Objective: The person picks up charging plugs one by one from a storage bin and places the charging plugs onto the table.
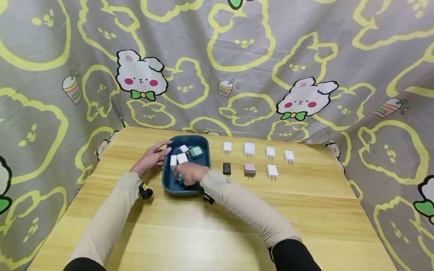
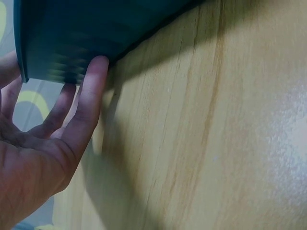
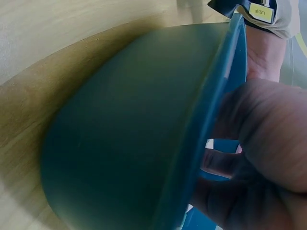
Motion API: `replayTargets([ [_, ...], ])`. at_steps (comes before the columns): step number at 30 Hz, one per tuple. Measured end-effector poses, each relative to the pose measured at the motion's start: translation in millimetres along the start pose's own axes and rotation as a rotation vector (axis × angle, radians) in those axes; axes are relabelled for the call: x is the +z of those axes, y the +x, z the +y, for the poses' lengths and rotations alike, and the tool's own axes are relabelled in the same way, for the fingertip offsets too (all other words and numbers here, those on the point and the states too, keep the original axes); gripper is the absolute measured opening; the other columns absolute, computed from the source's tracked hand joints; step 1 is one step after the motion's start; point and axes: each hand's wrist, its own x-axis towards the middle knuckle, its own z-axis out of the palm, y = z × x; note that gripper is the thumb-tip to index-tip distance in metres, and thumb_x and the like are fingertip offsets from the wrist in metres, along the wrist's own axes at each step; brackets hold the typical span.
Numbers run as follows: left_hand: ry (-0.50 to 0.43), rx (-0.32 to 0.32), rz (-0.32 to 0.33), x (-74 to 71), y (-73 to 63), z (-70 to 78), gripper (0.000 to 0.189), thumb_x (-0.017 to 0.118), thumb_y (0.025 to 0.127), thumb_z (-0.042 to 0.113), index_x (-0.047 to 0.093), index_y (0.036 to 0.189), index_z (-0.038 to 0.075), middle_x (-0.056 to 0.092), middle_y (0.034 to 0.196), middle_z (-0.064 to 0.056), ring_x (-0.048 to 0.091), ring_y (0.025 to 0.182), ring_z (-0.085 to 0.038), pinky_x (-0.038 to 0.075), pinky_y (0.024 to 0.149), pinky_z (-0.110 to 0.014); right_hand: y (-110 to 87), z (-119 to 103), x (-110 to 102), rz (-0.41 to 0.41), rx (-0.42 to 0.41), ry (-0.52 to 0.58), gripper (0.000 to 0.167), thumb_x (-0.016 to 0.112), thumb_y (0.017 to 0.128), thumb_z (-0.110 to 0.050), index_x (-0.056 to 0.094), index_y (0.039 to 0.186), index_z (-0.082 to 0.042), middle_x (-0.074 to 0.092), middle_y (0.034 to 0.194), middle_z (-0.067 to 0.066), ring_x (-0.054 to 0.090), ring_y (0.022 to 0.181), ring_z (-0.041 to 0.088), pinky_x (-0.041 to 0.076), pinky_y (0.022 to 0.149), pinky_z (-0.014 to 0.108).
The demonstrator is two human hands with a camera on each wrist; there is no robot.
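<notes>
A dark blue tray (image 1: 186, 193) stands on the table with several plug chargers inside. My left hand (image 1: 151, 158) steadies its left side, the fingers resting against the outer wall and rim; in the left wrist view, extended fingers (image 2: 91, 96) touch that wall. Over the near end, my right hand (image 1: 192, 173) reaches down into the tray and pinches a small teal charger (image 1: 181, 178), partly hidden by the fingers. Close by lie white chargers (image 1: 182, 158) and a green charger (image 1: 196, 152). In the right wrist view, the tray wall hides the fingertips.
Right of the tray, chargers lie in two rows, prongs toward me. White chargers (image 1: 249, 149) fill the back row. The front row has a black charger (image 1: 226, 168), a pinkish charger (image 1: 249, 169) and a white charger (image 1: 272, 171). A patterned curtain (image 1: 190, 113) hangs behind the table.
</notes>
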Motion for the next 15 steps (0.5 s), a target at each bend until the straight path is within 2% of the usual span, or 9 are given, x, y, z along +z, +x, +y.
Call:
replayTargets([
  [6, 0.008, 0.002, 0.003, -1.0, 1.4, 1.7, 0.062, 0.056, 0.100, 0.053, 0.037, 0.157, 0.035, 0.041, 0.156, -0.021, 0.064, 0.102, -0.015, 0.059, 0.075, -0.035, -2.6, 0.9, -2.2, 0.018, 0.021, -0.037, 0.035, 0.065, 0.095, -0.001, 0.073, 0.124, -0.019, 0.065, 0.134, 0.001, 0.055, 0.108, 0.013, 0.048, 0.090, 0.025],
  [15, 0.010, 0.008, -0.005, -0.6, -1.7, 1.5, 0.061, 0.054, 0.102, 0.051, 0.036, 0.158, 0.035, 0.041, 0.155, -0.022, 0.064, 0.098, -0.013, 0.057, 0.074, -0.032, -8.0, 8.5, -5.5, 0.022, 0.033, 0.000, 0.035, 0.066, 0.094, 0.000, 0.073, 0.122, -0.020, 0.066, 0.130, 0.000, 0.054, 0.109, 0.014, 0.049, 0.093, 0.028],
])
